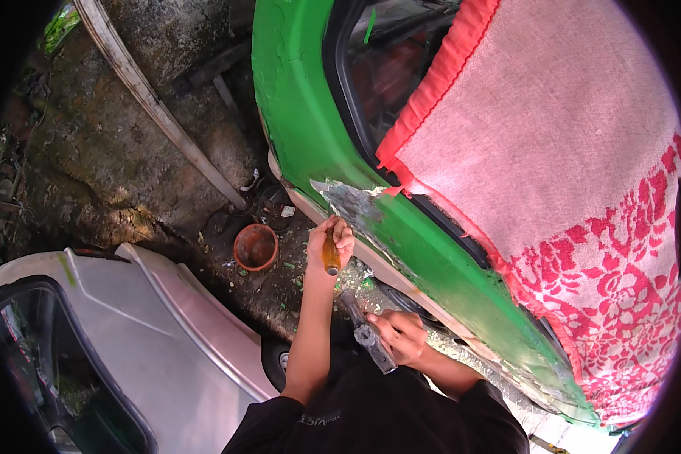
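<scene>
My left hand (319, 240) is closed round a tool with an amber handle (331, 253) and a metal cap at its butt. Its working end is hidden behind my fingers, so I cannot tell whether it is a chisel or a screwdriver. The hand is beside a bare, grey, flaking patch (353, 203) on a green car body (310, 113). Lower and to the right, my right hand (402, 337) grips a hammer (372, 340) with a dark, worn metal head. One end of the head points up toward the capped butt, with a gap between them.
A pink-and-red patterned cloth (537, 136) drapes over the green car's window side. At lower left stands a silver car (174, 333). Between the cars, a terracotta-coloured pot (256, 247) sits among paint flakes on the ground. A long curved strip (155, 106) leans at upper left.
</scene>
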Tool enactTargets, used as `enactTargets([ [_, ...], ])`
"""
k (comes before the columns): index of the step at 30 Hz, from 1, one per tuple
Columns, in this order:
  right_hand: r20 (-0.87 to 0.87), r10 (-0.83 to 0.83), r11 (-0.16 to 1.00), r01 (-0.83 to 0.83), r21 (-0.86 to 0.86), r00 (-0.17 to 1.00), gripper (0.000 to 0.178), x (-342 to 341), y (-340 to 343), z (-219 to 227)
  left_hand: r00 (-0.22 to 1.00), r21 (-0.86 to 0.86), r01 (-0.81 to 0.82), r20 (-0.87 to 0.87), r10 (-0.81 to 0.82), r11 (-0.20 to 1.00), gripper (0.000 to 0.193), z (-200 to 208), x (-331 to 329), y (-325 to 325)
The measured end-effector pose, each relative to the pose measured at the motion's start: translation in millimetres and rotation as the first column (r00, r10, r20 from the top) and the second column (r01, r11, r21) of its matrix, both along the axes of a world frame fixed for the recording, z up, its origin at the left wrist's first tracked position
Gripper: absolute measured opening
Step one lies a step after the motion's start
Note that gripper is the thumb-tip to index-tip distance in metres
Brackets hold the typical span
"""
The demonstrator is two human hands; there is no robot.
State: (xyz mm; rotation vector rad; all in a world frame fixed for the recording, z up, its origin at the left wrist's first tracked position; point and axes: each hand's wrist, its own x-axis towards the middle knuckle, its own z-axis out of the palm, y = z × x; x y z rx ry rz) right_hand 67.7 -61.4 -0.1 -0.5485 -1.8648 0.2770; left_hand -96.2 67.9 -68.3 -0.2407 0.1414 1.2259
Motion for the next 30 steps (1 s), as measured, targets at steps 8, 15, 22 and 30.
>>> enactTargets([
  [8, 0.118, -0.070, 0.991, 0.082, -0.105, 0.991, 0.040, 5.7, -10.5, -30.6, 0.997, -0.009, 0.020, -0.071, -0.021, 1.000, 0.021, -10.7, 4.8, 3.5],
  [15, 0.257, -0.122, 0.975, 0.164, -0.149, 0.959, 0.048, 13.3, -2.1, -30.4, 0.998, -0.005, 0.026, -0.052, -0.026, 1.000, 0.026, -18.9, 2.1, 9.3],
  [22, -0.047, 0.000, 1.000, 0.000, -0.001, 0.999, 0.045, 18.0, -6.9, -26.7, 0.981, -0.012, 0.033, -0.192, -0.035, 0.999, 0.028, -16.5, 10.6, 4.7],
  [30, 0.033, -0.132, 0.982, 0.135, -0.135, 0.991, 0.049, 15.9, -14.3, -25.3, 0.981, 0.028, 0.032, -0.194, -0.026, 0.999, 0.028, -7.6, 2.9, 0.9],
])
